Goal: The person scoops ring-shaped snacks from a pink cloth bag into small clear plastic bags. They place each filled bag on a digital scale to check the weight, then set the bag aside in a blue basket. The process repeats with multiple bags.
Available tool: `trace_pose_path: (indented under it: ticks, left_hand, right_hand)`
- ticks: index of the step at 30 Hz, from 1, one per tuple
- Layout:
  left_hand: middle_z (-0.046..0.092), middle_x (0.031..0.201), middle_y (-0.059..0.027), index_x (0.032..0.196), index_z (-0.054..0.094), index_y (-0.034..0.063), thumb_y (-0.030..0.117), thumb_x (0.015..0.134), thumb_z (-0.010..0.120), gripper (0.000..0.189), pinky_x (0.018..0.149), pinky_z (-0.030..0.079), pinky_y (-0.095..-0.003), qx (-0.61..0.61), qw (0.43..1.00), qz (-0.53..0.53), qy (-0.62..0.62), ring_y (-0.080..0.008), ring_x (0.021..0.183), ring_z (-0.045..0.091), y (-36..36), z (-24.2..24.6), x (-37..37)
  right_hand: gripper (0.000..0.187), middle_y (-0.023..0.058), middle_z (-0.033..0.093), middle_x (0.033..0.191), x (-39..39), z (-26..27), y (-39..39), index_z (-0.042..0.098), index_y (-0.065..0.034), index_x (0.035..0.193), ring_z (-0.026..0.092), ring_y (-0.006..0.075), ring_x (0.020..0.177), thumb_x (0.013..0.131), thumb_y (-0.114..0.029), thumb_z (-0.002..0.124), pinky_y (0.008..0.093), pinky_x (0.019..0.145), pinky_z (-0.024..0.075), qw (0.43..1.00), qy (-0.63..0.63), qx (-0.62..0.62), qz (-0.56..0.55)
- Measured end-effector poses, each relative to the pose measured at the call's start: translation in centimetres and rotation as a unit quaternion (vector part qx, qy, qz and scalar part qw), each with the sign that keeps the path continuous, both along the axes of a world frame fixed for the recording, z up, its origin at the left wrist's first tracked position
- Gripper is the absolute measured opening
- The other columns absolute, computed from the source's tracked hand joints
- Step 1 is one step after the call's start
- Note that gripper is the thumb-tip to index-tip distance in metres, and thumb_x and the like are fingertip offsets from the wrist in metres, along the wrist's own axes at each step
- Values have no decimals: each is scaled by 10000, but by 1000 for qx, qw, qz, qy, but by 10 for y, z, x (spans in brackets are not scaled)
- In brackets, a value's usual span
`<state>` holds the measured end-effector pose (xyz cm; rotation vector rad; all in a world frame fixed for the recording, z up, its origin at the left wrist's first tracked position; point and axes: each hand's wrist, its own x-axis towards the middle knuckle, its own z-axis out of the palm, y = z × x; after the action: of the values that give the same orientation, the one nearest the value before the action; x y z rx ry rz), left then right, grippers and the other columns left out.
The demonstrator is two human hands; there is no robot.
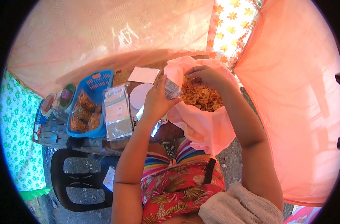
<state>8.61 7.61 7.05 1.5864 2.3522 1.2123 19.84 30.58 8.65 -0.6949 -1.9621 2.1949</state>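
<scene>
My left hand (158,100) holds a clear plastic pouch (172,89) by its side, at the left rim of a container lined with pink cloth (214,124). Ring-shaped golden-brown chips (202,96) fill the lined container. Over the far part of the chips is my right hand (206,77), fingers bent downward. Chips show by its fingertips, but whether it grips any is unclear. Beside my left hand, a round white plate-like top (140,95) sits on what looks like a kitchen scale, partly hidden by my forearm.
A stack of flat plastic pouches (118,113) lies left of the scale. Farther left, a blue plastic basket (102,130) holds several filled bags (83,112). A white flat pack (144,74) lies behind. A black chair (56,173) stands at lower left; cloth sheets (299,98) hang around.
</scene>
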Motion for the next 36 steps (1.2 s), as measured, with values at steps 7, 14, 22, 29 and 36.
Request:
trace_pose_path:
  ticks: [7,14,22,29,36]
  left_hand:
    - [492,1443,-245,1494,352,31,229,706,870,964,1072,426,-449,6,1000,16,9,-407,1314,501,0,4,6]
    - [512,1374,-254,1460,367,11,308,725,840,923,996,451,-516,24,999,-3,27,-431,1220,544,6,-2,12]
    - [557,1298,-270,1442,379,5,237,706,860,910,909,505,-511,60,998,-29,2,-473,1131,584,8,0,11]
    - [509,1387,-261,1447,383,3,242,707,872,919,1007,466,-486,62,998,-19,-25,-436,1258,520,-3,9,2]
    - [506,1390,-245,1473,362,10,286,729,867,940,1038,451,-477,81,997,0,-15,-411,1275,516,-12,27,-2]
  right_hand:
    - [83,55,624,878,10,2,14,621,-63,965,620,185,785,936,-136,594,303,724,549,990,23,-137,-26]
    - [96,57,618,857,11,12,-5,630,-43,943,606,193,748,931,-116,569,317,709,524,986,28,-138,-91]
    - [222,58,699,1010,3,48,-61,698,-17,1055,645,127,926,877,10,568,254,807,509,882,61,453,115]
    - [216,62,718,955,3,40,-53,703,0,1062,666,146,881,885,33,583,271,807,522,887,65,457,13]
    - [195,54,737,957,18,1,-52,741,-82,1049,676,170,891,884,-57,640,307,819,516,845,-140,479,191]
